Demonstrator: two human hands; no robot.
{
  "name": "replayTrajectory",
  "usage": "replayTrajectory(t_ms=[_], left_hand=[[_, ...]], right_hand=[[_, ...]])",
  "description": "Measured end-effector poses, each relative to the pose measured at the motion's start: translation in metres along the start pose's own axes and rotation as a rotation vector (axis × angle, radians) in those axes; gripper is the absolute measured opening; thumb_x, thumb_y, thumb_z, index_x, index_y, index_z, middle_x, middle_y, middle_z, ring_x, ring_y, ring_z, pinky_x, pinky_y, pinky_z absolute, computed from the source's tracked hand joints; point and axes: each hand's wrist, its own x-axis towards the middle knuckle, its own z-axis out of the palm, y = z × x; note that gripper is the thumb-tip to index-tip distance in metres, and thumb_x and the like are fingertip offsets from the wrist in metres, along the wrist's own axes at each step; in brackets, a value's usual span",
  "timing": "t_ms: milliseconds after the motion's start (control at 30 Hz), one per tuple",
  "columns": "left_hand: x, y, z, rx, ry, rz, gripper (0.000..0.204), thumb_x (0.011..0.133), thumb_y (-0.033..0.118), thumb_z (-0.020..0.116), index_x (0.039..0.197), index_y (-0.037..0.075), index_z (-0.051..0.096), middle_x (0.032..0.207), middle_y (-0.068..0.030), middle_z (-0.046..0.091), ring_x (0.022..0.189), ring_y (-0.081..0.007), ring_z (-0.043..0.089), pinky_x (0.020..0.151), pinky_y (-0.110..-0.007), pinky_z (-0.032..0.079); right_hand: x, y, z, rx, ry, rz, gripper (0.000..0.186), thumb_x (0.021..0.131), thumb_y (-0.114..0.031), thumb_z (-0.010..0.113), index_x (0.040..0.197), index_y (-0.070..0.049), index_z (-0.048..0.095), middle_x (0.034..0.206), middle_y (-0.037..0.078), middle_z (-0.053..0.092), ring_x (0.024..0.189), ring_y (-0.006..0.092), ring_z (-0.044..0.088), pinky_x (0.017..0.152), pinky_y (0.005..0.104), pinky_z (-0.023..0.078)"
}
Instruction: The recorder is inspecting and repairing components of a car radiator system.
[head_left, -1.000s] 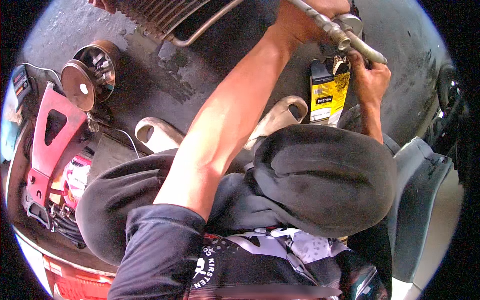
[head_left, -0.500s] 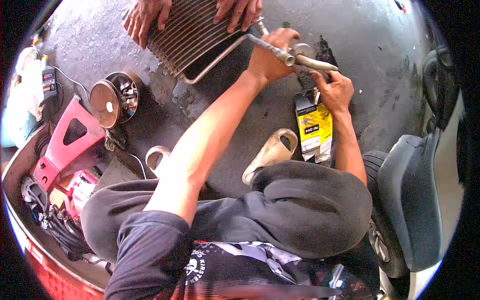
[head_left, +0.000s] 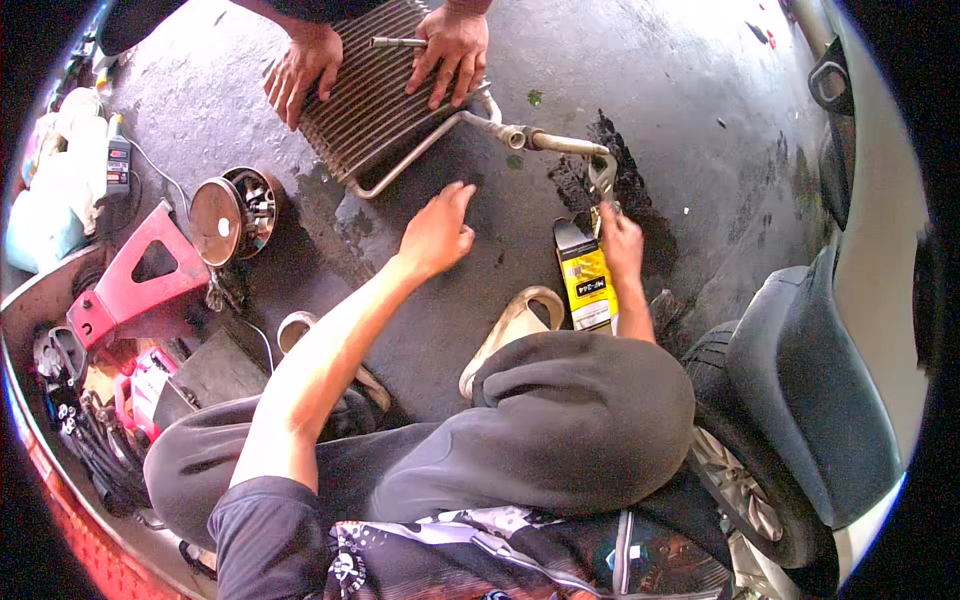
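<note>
On the floor ahead lies a finned metal radiator-like core (head_left: 375, 90) with a bent metal pipe (head_left: 570, 143) running off to the right. My right hand (head_left: 622, 245) is closed around a silver wrench (head_left: 603, 178), whose head meets the pipe's right end. My left hand (head_left: 438, 232) holds nothing, its fingers apart, in the air just nearer than the core. Another person's two hands press on the fins: one hand (head_left: 307, 72) at the left, the other hand (head_left: 452, 55) at the right, beside a short metal rod (head_left: 397, 42).
A yellow and black box (head_left: 588, 285) stands by my right hand. A round tin of metal parts (head_left: 255, 205), a pink metal bracket (head_left: 135, 265) and a dark bottle (head_left: 118, 165) are at the left. A vehicle wheel (head_left: 745, 470) stands close at the right. Sandals (head_left: 510, 335) lie before my knees.
My left hand has let go of the pipe and drawn back toward the lower left. My right hand has moved down off the pipe's end and now grips a wrench. A metal rod shows on the core.
</note>
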Motion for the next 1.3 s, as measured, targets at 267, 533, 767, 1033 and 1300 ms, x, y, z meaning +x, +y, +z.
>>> replayTrajectory(t_ms=[267, 533, 767, 1033, 1300], left_hand=[[0.016, 0.011, -0.060, 0.169, -0.549, 0.013, 0.036, 0.078, 0.014, 0.059, 0.112, 0.003, 0.058, 0.101, -0.0198, 0.064, 0.096, -0.0381, 0.063, 0.083, -0.048, 0.050], [0.008, 0.044, -0.245, 0.497, -0.557, 0.071, 0.040, 0.074, 0.011, 0.059, 0.112, -0.002, 0.056, 0.095, -0.0211, 0.064, 0.090, -0.0385, 0.064, 0.080, -0.047, 0.052], [-0.081, 0.151, -0.326, 0.357, -0.347, -0.151, 0.048, 0.077, 0.009, 0.057, 0.124, 0.004, 0.055, 0.104, -0.0167, 0.063, 0.096, -0.0333, 0.061, 0.086, -0.044, 0.048], [-0.120, 0.148, -0.300, 0.384, -0.246, -0.054, 0.030, 0.078, 0.013, 0.060, 0.104, -0.001, 0.055, 0.086, -0.0145, 0.063, 0.080, -0.0295, 0.064, 0.070, -0.039, 0.050], [-0.136, 0.160, -0.306, 0.224, -0.305, 0.199, 0.033, 0.081, 0.018, 0.057, 0.109, 0.000, 0.059, 0.079, -0.0064, 0.060, 0.076, -0.0195, 0.061, 0.064, -0.032, 0.046]], right_hand=[[-0.128, -0.054, 0.033, 0.044, -0.603, 0.069, 0.051, 0.084, -0.052, 0.062, 0.096, -0.003, 0.066, 0.088, 0.020, 0.068, 0.088, 0.0353, 0.067, 0.076, 0.0442, 0.050], [-0.107, -0.150, 0.023, -0.380, -0.987, -0.449, 0.045, 0.086, -0.053, 0.058, 0.102, -0.011, 0.064, 0.092, 0.020, 0.068, 0.093, 0.0381, 0.064, 0.081, 0.0485, 0.049], [-0.059, -0.196, 0.034, -0.680, -0.989, -0.760, 0.045, 0.084, -0.053, 0.060, 0.101, -0.012, 0.067, 0.094, 0.018, 0.069, 0.093, 0.0353, 0.066, 0.081, 0.0471, 0.052], [-0.039, -0.232, 0.046, -0.523, -1.183, -0.652, 0.049, 0.081, -0.048, 0.067, 0.105, -0.005, 0.067, 0.090, 0.020, 0.068, 0.088, 0.0354, 0.066, 0.077, 0.0455, 0.049], [-0.045, -0.212, 0.038, -0.904, -0.910, -0.839, 0.060, 0.078, -0.042, 0.071, 0.122, -0.003, 0.057, 0.119, 0.022, 0.058, 0.117, 0.0385, 0.053, 0.097, 0.0452, 0.044]])
